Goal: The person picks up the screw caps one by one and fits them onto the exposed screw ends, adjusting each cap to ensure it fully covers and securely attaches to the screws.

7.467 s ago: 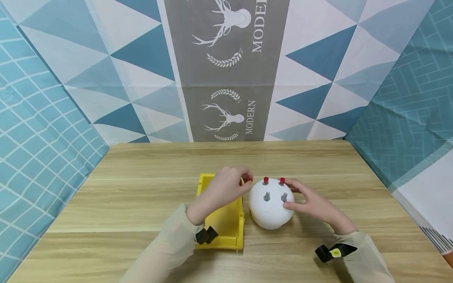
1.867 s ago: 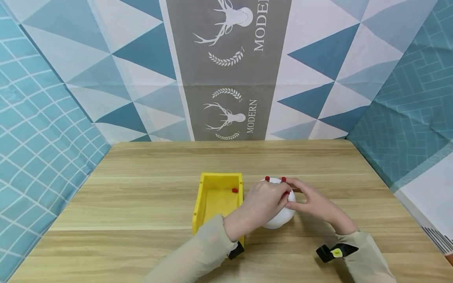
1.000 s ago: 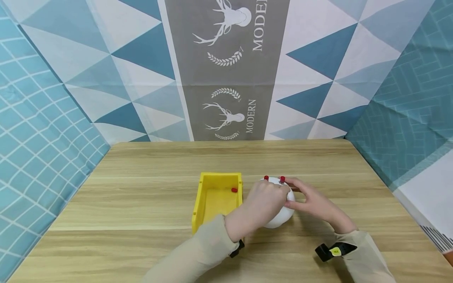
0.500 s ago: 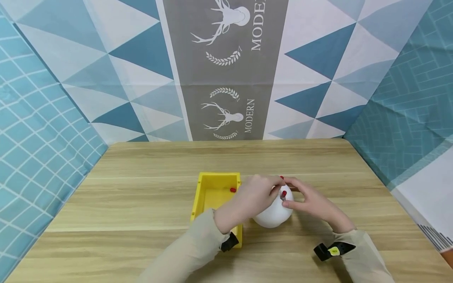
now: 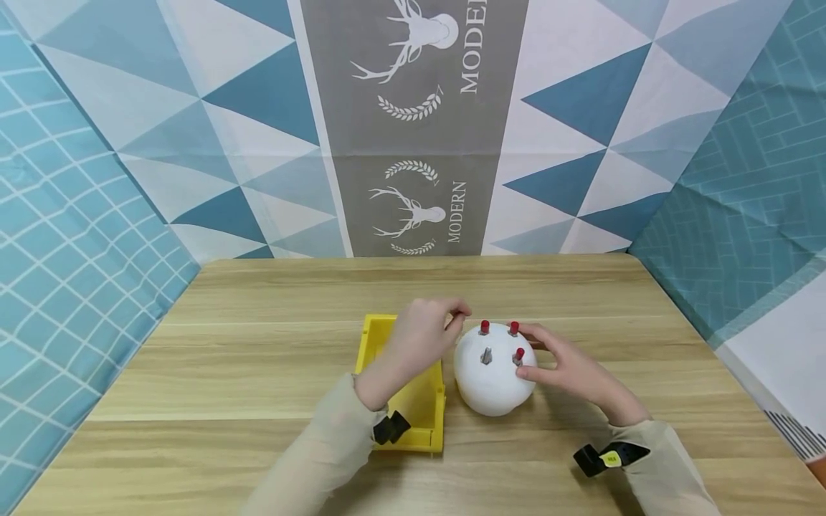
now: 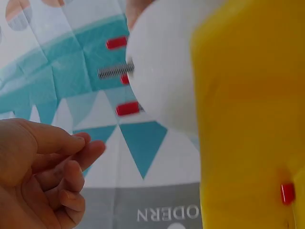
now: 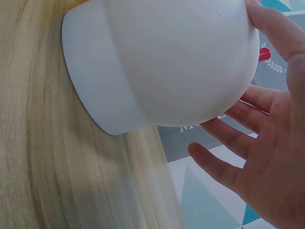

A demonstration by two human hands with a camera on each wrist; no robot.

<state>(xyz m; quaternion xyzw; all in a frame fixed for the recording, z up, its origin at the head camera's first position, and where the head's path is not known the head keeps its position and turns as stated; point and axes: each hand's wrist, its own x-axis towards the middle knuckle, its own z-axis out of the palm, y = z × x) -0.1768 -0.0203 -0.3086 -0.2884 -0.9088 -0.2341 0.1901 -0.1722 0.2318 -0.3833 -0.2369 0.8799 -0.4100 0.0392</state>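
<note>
A white dome-shaped object (image 5: 493, 387) stands on the table with threaded bolts on top. Red caps cover three bolts, including the front right cap (image 5: 519, 353); the front left bolt (image 5: 487, 355) is bare. My right hand (image 5: 568, 365) holds the dome's right side, thumb in front and fingers behind, as the right wrist view also shows. Over the yellow box (image 5: 431, 438), left of the dome, hovers my left hand (image 5: 422, 337). Its fingers (image 6: 71, 179) are loosely bent with nothing visible between them. A loose red cap (image 6: 287, 193) lies in the box in the left wrist view.
The wooden table (image 5: 258, 344) runs back to a patterned cloth backdrop (image 5: 413, 129). The yellow box's raised walls stand close beside the dome's left side. Each wrist wears a black camera, such as the right wrist's camera (image 5: 590, 461).
A red cap that my left hand carried now sits on the front right bolt. The left hand has released it and swung left over the box. My right hand stays on the dome.
</note>
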